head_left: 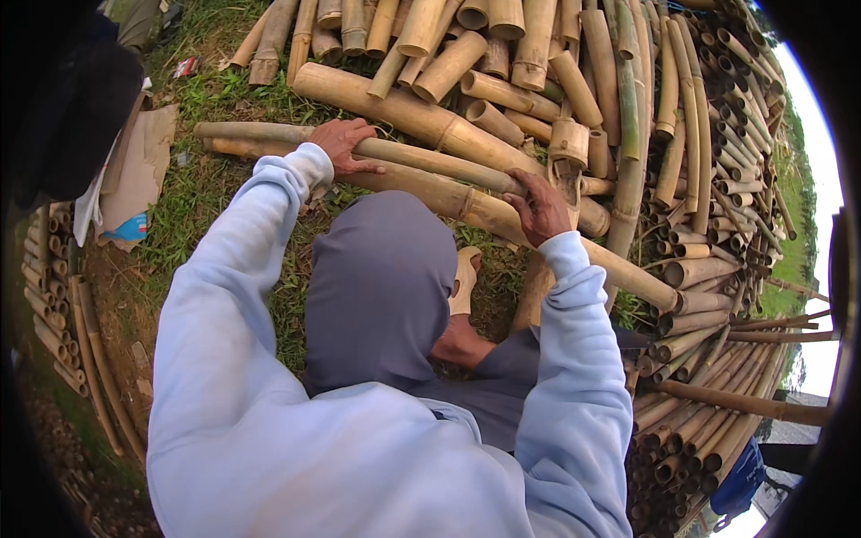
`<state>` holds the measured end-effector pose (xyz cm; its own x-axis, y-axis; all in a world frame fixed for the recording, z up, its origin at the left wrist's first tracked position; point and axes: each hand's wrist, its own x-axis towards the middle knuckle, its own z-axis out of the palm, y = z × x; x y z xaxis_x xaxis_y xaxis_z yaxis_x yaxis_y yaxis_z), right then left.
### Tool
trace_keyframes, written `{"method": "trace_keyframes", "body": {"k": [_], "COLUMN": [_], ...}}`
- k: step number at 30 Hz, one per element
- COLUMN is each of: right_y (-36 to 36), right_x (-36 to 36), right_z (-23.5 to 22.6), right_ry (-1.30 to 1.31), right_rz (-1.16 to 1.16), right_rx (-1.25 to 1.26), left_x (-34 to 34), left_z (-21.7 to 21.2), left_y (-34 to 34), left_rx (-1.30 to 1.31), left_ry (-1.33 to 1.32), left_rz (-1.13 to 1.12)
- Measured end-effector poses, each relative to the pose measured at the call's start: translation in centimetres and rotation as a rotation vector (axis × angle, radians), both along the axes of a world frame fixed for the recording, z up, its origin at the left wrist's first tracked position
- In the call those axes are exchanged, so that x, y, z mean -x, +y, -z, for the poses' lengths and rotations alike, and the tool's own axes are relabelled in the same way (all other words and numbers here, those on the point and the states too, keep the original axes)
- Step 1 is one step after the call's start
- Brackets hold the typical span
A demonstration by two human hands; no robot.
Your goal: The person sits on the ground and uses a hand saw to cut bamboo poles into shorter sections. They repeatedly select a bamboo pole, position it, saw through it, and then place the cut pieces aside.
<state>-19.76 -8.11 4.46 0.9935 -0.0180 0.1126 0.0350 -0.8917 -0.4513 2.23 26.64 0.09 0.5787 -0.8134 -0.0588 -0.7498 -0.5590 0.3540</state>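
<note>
Beside the crowded bamboo pile (556, 81), both hands, left hand (341, 146) and right hand (541, 208), grip one bamboo pole (430, 161).

Hands: 2 – left hand (343, 143) and right hand (541, 211), both on 1 thin bamboo pole (421, 159). Thick poles just under it: 1 (502, 218). Bamboo stacks: 2 – big pile (682, 179) ahead/right, too many pcs to count; small stack (63, 296) at left. Cardboard sheets: 1 (134, 170). Feet visible: 1 (462, 343).

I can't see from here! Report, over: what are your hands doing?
Left hand and right hand gripping one long bamboo pole. Pole lying across bamboo pile. Short cut piece beside right hand.
</note>
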Motion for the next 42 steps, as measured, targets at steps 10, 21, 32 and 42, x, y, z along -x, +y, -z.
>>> {"method": "trace_keyframes", "body": {"k": [10,21,32,42], "right_y": [2.7,0.6,-2.5,-5.8], "right_x": [4.0,22.2,24.8,26.4], "right_z": [4.0,3.5,8.4,11.8], "right_ry": [0.107,0.13,0.472,0.752], "right_rz": [0.176,0.993,1.29,1.357], "right_rx": [0.156,-0.009,-0.062,-0.14], "left_x": [1.5,0.2,-0.8,-5.0], "left_z": [4.9,2.8,3.3,3.7], "left_y": [0.1,-4.0,-4.1,-6.6], "left_rx": [-0.045,-0.333,-0.227,-0.223], "left_ry": [-0.058,0.066,0.043,-0.097], "left_rz": [0.06,0.22,0.173,-0.005]}}
